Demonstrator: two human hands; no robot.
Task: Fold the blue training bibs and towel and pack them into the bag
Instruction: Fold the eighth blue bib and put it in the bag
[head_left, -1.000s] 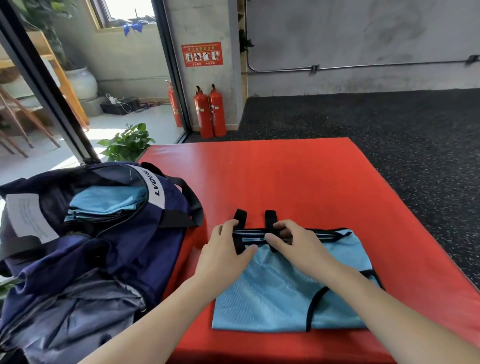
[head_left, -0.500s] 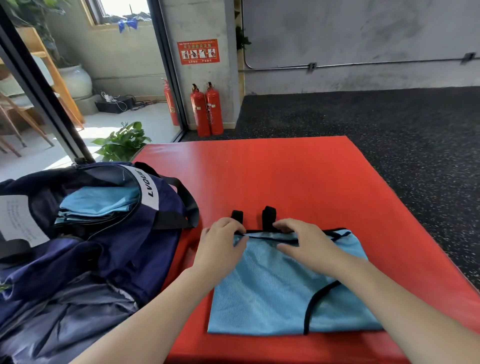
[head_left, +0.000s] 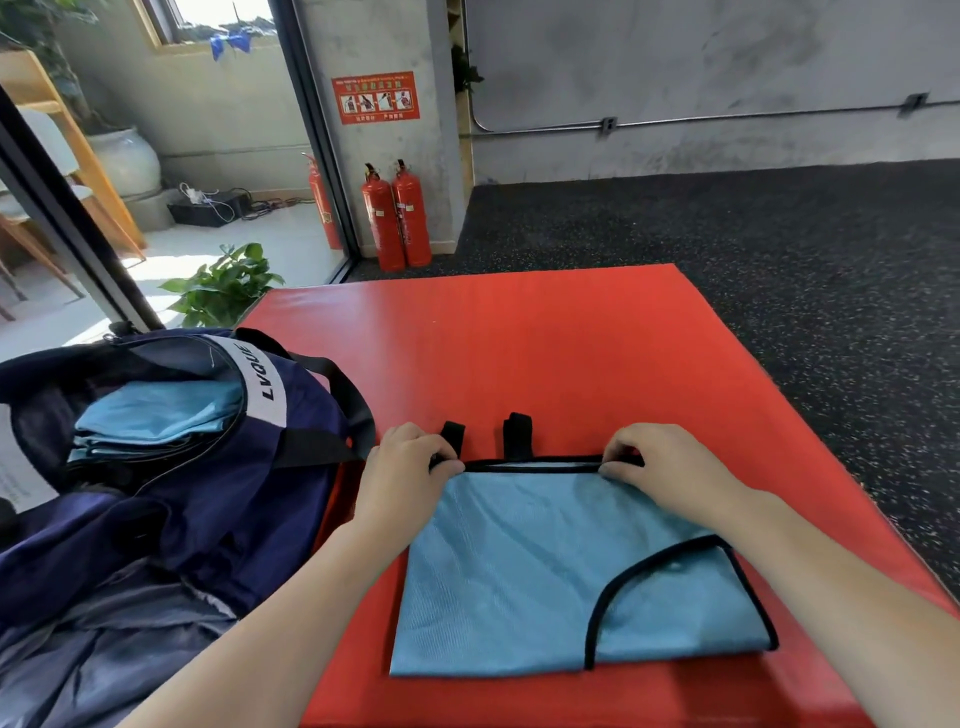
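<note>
Right, left hand (head_left: 410, 467) and right hand (head_left: 660, 470) both pinch the black-trimmed far edge of the light-blue mesh bib (head_left: 561, 571); keep corners aligned, tuck straps, fold evenly.

Bright daylight from window (head_left: 218, 10) and glass at upper left; blown-out patches on pale floor (head_left: 218, 249) there. Soft sheen on red mat (head_left: 519, 353). Faint shadows under forearms. Sharp centre, wide-angle bending at edges; slight compression softness.
</note>
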